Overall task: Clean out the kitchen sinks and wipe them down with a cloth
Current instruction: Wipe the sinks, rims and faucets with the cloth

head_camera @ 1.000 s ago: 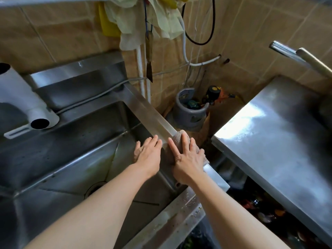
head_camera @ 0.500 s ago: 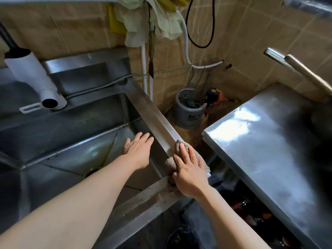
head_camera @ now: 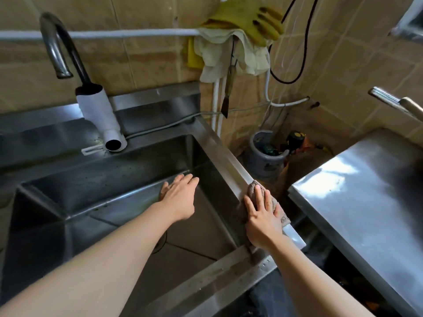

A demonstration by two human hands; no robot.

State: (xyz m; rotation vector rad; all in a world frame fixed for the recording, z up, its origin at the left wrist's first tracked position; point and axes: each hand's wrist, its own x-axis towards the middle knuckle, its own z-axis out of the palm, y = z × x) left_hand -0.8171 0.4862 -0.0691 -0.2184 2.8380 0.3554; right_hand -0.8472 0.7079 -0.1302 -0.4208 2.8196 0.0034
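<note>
From the head camera, the right hand (head_camera: pixel 263 221) presses a brownish cloth (head_camera: pixel 253 191) flat onto the right rim of the steel sink (head_camera: pixel 231 163), its fingers (head_camera: pixel 258 197) straight and spread over the fabric. The left hand (head_camera: pixel 179 197) reaches over the basin with fingers straight and loosely together, holding nothing. A steel table (head_camera: pixel 366 193) stands to the right, apart from the sink.

Yellow rubber glove (head_camera: pixel 249 21) and pale rags (head_camera: pixel 219 53) draped over far wall pipe (head_camera: pixel 103 34); grey bucket (head_camera: pixel 263 160) on floor, steel counter (head_camera: pixel 366 191) right.
</note>
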